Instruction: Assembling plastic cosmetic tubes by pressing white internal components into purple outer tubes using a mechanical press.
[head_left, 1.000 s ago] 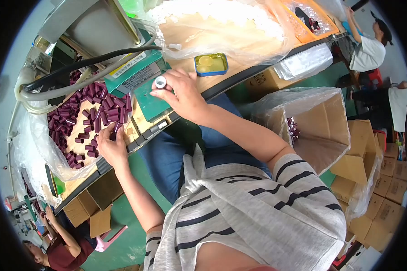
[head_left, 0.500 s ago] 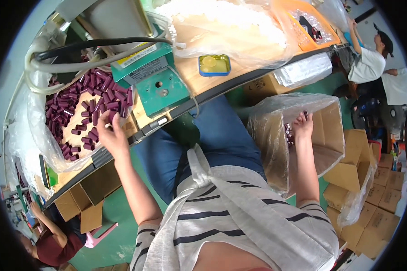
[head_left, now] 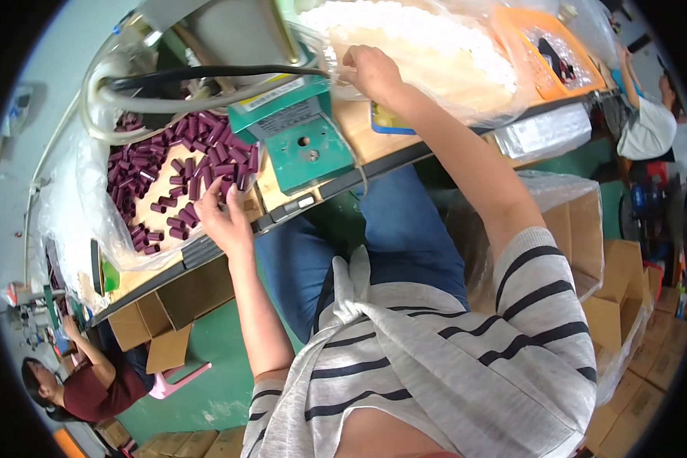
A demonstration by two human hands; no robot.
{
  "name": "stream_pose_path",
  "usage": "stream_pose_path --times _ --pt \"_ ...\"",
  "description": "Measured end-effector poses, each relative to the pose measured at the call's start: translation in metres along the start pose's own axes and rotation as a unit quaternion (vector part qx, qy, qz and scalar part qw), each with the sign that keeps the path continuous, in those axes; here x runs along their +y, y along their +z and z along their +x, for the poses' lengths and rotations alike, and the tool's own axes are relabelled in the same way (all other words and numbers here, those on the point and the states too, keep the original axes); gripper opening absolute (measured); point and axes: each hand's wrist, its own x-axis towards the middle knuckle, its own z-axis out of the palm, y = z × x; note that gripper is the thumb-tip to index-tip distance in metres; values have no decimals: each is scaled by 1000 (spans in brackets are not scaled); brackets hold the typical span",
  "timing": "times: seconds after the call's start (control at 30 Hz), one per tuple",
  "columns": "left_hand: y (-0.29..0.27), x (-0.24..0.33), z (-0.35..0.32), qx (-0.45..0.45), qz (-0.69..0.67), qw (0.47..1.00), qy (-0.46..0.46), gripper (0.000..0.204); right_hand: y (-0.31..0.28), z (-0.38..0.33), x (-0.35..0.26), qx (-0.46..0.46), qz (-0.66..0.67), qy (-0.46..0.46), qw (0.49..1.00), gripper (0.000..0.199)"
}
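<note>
1. Collection of parts looks like the step in hand: the left hand [head_left: 225,220], left of centre, works at the edge of the purple tubes [head_left: 198,149], while the right hand [head_left: 375,74], upper centre, reaches over the left part of the clear bag [head_left: 466,118] of white pieces [head_left: 435,30].
2. Left thumb and forefinger appear nearly closed on one tube; the right fingers are curled, and I cannot tell whether they hold anything.
3. Next move seems to call for a light fingertip pinch on one white piece, the tube kept steady.
4. Half a second ago the right hand was over the plastic-lined carton [head_left: 576,229] at right; now it is at the bag, partly hiding the blue tin [head_left: 394,130]. The left hand remains by the tubes.
</note>
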Motion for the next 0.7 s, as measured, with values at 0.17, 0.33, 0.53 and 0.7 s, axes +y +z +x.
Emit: stream_pose_path --times 0.17,0.33,0.53,0.7 --pt "-4 5 0 -3 -19 1000 -23 26 18 13 -2 -149 -75 68 984 32" --pt "-6 10 3 2 -26 999 -26 25 -29 -30 -46 -40 125 68 989 22" --pt "-4 6 2 18 -19 1000 -4 24 -23 -79 -74 -177 391 60 901 24" --pt "-1 10 2 18 -26 999 -18 24 -3 -102 -94 -135 442 56 885 30"
